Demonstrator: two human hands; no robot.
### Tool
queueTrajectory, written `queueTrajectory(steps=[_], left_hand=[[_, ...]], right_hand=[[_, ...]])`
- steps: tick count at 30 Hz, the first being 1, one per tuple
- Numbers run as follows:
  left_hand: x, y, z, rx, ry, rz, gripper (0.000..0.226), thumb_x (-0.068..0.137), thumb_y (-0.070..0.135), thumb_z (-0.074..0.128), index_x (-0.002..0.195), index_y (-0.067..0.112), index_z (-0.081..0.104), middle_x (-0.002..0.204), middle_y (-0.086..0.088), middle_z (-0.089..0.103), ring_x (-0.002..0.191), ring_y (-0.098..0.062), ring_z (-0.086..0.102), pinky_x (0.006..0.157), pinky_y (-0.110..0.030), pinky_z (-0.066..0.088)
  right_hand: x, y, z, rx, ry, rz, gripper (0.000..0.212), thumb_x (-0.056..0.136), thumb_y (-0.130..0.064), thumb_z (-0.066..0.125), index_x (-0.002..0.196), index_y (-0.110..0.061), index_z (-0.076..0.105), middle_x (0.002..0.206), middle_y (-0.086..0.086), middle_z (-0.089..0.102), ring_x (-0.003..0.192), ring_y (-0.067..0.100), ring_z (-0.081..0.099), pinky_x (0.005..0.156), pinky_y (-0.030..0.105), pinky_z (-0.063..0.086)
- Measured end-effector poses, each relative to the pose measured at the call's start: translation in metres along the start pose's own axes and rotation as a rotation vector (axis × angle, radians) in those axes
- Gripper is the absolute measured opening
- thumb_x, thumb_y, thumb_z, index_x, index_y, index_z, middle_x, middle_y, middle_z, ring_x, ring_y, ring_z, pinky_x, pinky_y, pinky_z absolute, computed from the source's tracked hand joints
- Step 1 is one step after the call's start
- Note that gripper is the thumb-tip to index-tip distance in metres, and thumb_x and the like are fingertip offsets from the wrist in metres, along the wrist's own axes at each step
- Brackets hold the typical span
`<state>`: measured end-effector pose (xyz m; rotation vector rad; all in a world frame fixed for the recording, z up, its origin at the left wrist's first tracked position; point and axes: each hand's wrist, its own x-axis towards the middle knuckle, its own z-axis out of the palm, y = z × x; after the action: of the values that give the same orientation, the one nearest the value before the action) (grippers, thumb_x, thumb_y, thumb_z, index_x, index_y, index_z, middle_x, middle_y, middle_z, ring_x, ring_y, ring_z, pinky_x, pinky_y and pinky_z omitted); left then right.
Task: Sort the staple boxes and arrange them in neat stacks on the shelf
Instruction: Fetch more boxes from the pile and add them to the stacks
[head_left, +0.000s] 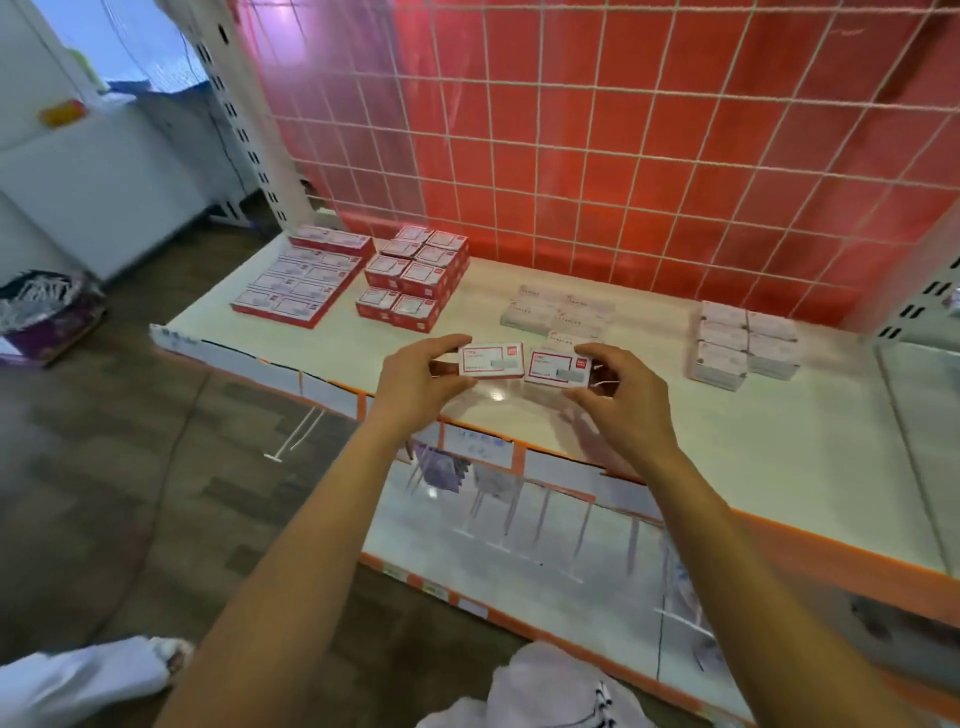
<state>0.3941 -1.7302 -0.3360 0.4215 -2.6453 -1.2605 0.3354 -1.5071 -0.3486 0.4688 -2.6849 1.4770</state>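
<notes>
My left hand (421, 376) pinches a red-and-white staple box (491, 360) by its left end, just above the white shelf (727, 441). My right hand (621, 395) holds a second red-and-white box (557, 368) by its right end, beside the first. At the shelf's back left lie a flat block of red boxes (304, 278) and a taller red stack (415, 275). Pale white boxes (558, 314) sit behind my hands. A pale pinkish stack (740, 343) stands to the right.
A red panel with a white wire grid (597, 130) backs the shelf. Slotted uprights (244, 130) stand at its sides. A lower shelf with hooks (519, 514) juts out beneath the orange-trimmed front edge. A basket (41, 312) sits on the floor at left.
</notes>
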Motion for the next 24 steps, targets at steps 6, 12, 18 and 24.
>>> queueTrajectory(steps=[6, 12, 18, 24], left_hand=[[0.026, -0.011, -0.024, 0.014, 0.025, -0.05, 0.051, 0.08, 0.011, 0.075, 0.127, 0.023, 0.061, 0.125, 0.002, 0.063, 0.095, -0.007, 0.064, 0.083, -0.011, 0.05], [0.05, -0.021, -0.044, 0.008, 0.067, -0.051, 0.049, 0.081, 0.013, 0.074, 0.125, 0.029, 0.061, 0.105, 0.016, 0.063, 0.085, 0.006, 0.063, 0.072, -0.001, 0.044], [0.081, -0.04, -0.081, -0.008, 0.053, -0.016, 0.049, 0.082, 0.016, 0.074, 0.126, 0.031, 0.059, 0.105, 0.022, 0.062, 0.08, 0.022, 0.058, 0.07, 0.0, 0.045], [0.128, -0.072, -0.129, 0.002, 0.016, 0.014, 0.051, 0.082, 0.015, 0.073, 0.128, 0.029, 0.058, 0.108, 0.02, 0.062, 0.081, 0.013, 0.061, 0.061, -0.004, 0.047]], right_hand=[[0.044, -0.012, 0.019, 0.019, -0.06, -0.005, 0.049, 0.075, -0.012, 0.077, 0.122, -0.02, 0.062, 0.111, -0.004, 0.065, 0.078, 0.005, 0.054, 0.068, 0.006, 0.042], [0.078, -0.029, 0.034, 0.001, -0.11, -0.028, 0.053, 0.077, -0.013, 0.076, 0.126, -0.02, 0.059, 0.099, -0.013, 0.059, 0.072, 0.0, 0.055, 0.068, 0.004, 0.043], [0.106, -0.056, 0.065, -0.019, -0.129, -0.067, 0.054, 0.077, -0.013, 0.076, 0.128, -0.019, 0.058, 0.097, -0.015, 0.057, 0.075, 0.003, 0.058, 0.066, 0.005, 0.047], [0.135, -0.09, 0.117, -0.032, -0.096, -0.041, 0.052, 0.078, -0.012, 0.074, 0.128, -0.017, 0.058, 0.105, -0.006, 0.066, 0.075, 0.007, 0.056, 0.068, 0.011, 0.045]])
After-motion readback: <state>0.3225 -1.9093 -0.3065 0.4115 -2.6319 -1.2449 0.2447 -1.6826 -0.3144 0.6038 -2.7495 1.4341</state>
